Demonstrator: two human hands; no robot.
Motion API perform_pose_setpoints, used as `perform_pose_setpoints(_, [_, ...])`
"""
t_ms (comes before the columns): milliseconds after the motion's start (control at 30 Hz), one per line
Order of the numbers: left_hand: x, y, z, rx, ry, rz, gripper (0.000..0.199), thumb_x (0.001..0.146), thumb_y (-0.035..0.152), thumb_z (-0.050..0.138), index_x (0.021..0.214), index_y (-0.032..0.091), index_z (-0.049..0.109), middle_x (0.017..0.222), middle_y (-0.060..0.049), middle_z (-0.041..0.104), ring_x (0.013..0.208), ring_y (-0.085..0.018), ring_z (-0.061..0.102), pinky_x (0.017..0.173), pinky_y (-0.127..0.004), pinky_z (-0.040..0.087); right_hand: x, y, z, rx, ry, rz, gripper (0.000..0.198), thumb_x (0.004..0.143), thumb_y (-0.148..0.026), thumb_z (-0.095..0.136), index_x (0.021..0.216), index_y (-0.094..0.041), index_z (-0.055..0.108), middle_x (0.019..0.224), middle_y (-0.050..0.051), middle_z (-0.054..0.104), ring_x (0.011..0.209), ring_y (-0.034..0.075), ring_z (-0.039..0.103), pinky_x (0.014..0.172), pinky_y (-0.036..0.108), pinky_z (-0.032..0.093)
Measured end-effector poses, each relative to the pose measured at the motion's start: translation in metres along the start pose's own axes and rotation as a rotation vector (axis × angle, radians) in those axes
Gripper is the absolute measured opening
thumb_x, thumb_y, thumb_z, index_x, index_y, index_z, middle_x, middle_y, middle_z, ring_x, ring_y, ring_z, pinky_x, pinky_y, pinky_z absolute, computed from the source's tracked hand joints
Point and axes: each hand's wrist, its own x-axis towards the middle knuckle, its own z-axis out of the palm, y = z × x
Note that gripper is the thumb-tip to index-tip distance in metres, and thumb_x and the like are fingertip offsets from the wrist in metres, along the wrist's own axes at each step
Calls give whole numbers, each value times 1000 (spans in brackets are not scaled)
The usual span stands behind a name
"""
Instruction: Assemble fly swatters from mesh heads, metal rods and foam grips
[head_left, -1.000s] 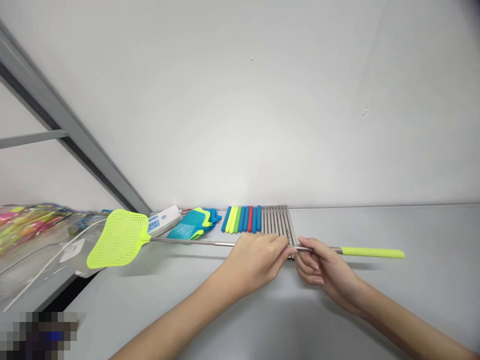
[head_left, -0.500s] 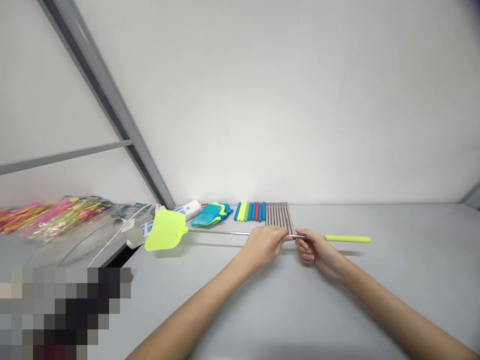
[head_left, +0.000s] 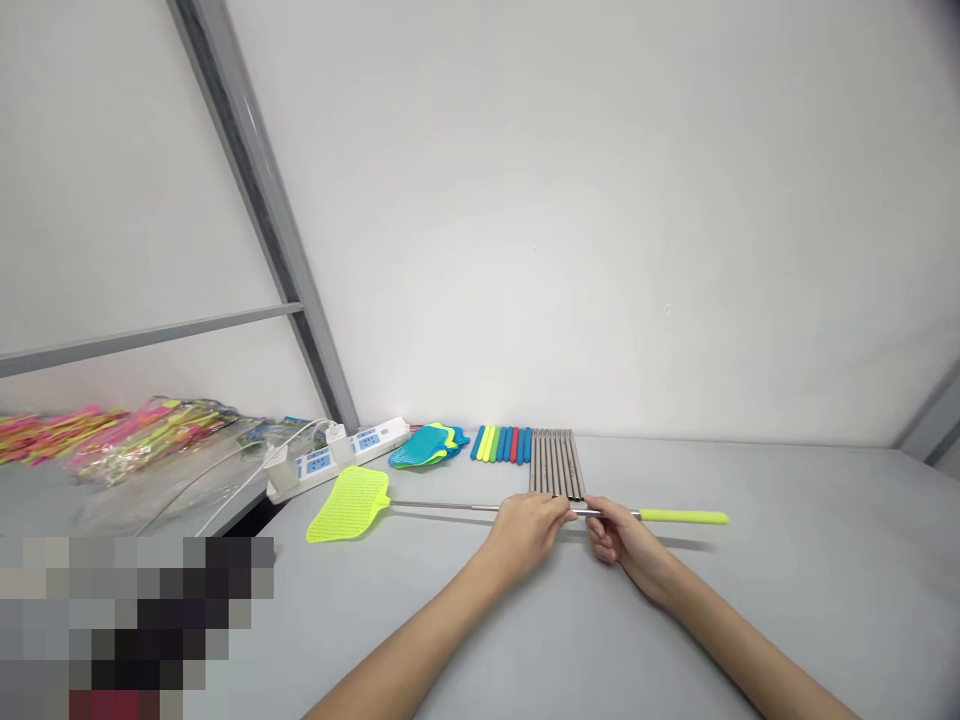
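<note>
A fly swatter with a yellow-green perforated head [head_left: 351,504], a thin telescopic metal rod [head_left: 442,506] and a yellow-green handle [head_left: 684,517] lies sideways across both hands. My left hand [head_left: 526,530] is closed round the rod near its middle. Close beside it, my right hand [head_left: 621,537] pinches the rod just left of the handle, fingers curled beneath. Behind the hands lies a row of metal tubes [head_left: 555,464]. To their left are coloured handle grips [head_left: 501,444] in blue, yellow, green and red, then a pile of blue and yellow swatter heads [head_left: 427,446].
A white power strip [head_left: 367,442] with plugs and cables lies at the back left. Bagged colourful items [head_left: 165,430] rest on a neighbouring surface. A grey metal post [head_left: 277,240] stands against the white wall. The lower left corner is pixelated.
The view has shifted, so the table and hands sit lower in the picture. The swatter head now tilts flatter and nearer the table. Both hands keep their hold on the rod.
</note>
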Motion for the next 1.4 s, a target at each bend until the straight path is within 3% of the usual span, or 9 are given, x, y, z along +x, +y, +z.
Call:
perform_pose_setpoints(533, [-2,6,9,-44,38,-61,32,86,34,23,70,19,46,66,0,55,62,-12,50,55,-23,31,-1,-1,-5,106,-25,86,34,72,-40,47,50,-16,40,46,-4,37,40,7,38,45,24,29])
perform_pose_setpoints(1033, [-2,5,12,-94,29,-28,28,85,32,25,71,18,45,66,0,54,63,-12,50,55,-22,30,-4,-8,-4,132,-55,124,33,74,-37,46,50,-16,39,47,-4,37,40,8,38,46,24,29])
perform_pose_setpoints(1400, [-3,6,13,-16,87,2,28,86,28,27,76,17,51,71,-3,54,70,-15,45,65,-28,29,-7,-7,3,67,2,35,35,72,-42,47,49,-16,42,46,-3,39,39,8,38,43,24,28])
